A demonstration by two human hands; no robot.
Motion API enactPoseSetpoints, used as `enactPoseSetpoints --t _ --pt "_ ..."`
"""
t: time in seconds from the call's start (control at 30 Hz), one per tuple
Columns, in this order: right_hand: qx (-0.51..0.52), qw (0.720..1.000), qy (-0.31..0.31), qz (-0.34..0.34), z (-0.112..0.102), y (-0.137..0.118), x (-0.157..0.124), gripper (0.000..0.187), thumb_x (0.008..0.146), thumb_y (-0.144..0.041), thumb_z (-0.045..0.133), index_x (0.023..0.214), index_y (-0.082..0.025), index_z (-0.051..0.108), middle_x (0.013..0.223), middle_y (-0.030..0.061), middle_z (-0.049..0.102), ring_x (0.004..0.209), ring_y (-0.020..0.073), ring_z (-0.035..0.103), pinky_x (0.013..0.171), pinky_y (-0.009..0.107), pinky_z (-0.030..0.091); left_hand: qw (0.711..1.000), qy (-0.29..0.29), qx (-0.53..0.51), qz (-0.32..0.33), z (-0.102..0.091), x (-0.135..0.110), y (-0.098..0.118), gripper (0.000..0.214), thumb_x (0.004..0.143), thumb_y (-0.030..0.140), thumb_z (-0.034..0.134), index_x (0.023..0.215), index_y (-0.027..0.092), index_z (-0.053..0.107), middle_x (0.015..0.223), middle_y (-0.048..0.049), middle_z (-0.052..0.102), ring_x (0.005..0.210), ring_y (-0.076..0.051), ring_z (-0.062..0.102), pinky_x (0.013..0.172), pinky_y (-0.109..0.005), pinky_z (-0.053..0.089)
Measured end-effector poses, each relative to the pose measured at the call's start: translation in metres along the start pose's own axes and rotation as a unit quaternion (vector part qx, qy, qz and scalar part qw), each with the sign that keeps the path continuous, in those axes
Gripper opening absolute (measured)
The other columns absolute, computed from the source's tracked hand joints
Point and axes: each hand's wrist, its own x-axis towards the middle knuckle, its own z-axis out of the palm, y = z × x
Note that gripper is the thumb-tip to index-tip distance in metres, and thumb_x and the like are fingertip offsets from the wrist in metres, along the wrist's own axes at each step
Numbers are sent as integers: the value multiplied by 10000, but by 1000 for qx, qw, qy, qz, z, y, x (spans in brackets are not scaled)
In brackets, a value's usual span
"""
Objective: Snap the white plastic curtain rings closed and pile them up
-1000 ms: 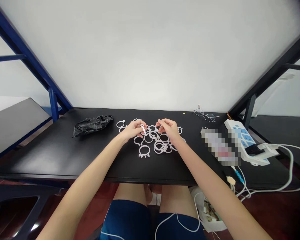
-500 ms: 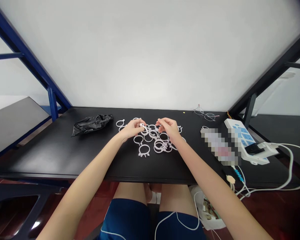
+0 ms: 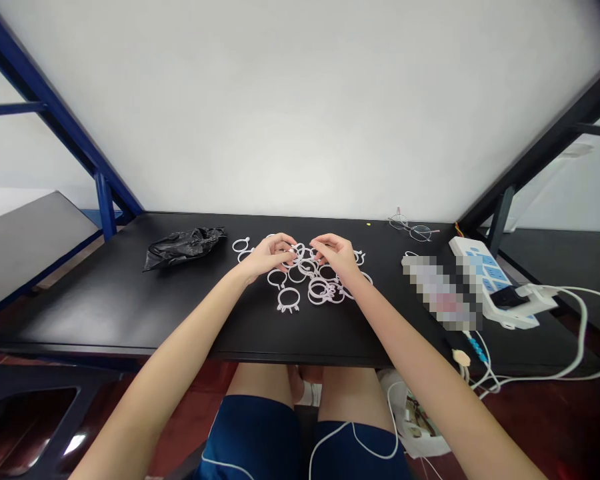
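Note:
Several white plastic rings (image 3: pixel 307 280) with small tabs lie in a loose heap on a black table (image 3: pixel 130 307). My left hand (image 3: pixel 267 254) rests at the heap's left edge, fingers pinched on a white ring (image 3: pixel 294 251). My right hand (image 3: pixel 337 255) hovers over the heap's right side, its fingers curled and pinching toward the same ring. The two sets of fingertips nearly meet above the heap. One ring (image 3: pixel 241 245) lies apart at the left, and another ring with legs (image 3: pixel 288 300) sits nearest me.
A crumpled black plastic bag (image 3: pixel 183 245) lies left of the rings. Spectacles (image 3: pixel 413 231) rest at the back right. A white and blue power strip (image 3: pixel 490 283) with a plug and white cables occupies the right end. Blue frame posts (image 3: pixel 105 207) stand at the back left.
My left hand tipped the upright ring down and carried it toward my right hand. Both hands drew closer together over the heap.

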Motion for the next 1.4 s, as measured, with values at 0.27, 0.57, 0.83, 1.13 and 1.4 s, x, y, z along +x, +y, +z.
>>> enactPoseSetpoints --t 0.27,0.57,0.83,1.13,1.4 --pt "-94 992 -69 -52 1 5 -3 377 686 -294 725 1042 -197 648 1135 88 644 809 163 646 548 231 521 999 -2 -49 -10 2 -3 3 357 715 297 776 966 153 567 844 -21 642 784 -156 689 615 -229 569" --pt "-117 977 -146 -102 4 4 -10 489 718 -240 700 1193 -245 583 1270 85 593 995 202 648 848 351 540 997 8 -79 -6 4 -3 4 424 657 326 827 932 143 560 802 -21 681 743 -146 696 626 -232 565" --pt "-109 978 -145 -100 5 7 -10 476 697 -295 740 1145 -223 600 1135 82 640 803 154 659 694 292 549 997 8 -80 -1 4 -2 3 441 651 340 831 939 147 559 809 -19 686 708 -138 694 614 -229 564" --pt "-113 979 -137 -98 7 5 -11 423 678 -246 711 1095 -210 649 1059 68 680 738 144 649 657 285 540 998 -5 -67 1 4 -3 4 425 662 378 822 918 143 578 815 -37 703 693 -131 693 617 -224 562" --pt "-112 979 -135 -102 7 5 -12 430 672 -242 712 1098 -210 659 1043 64 683 734 149 652 652 290 546 999 7 -42 11 4 -4 5 380 670 383 812 891 139 622 881 -52 696 744 -143 690 617 -232 568"
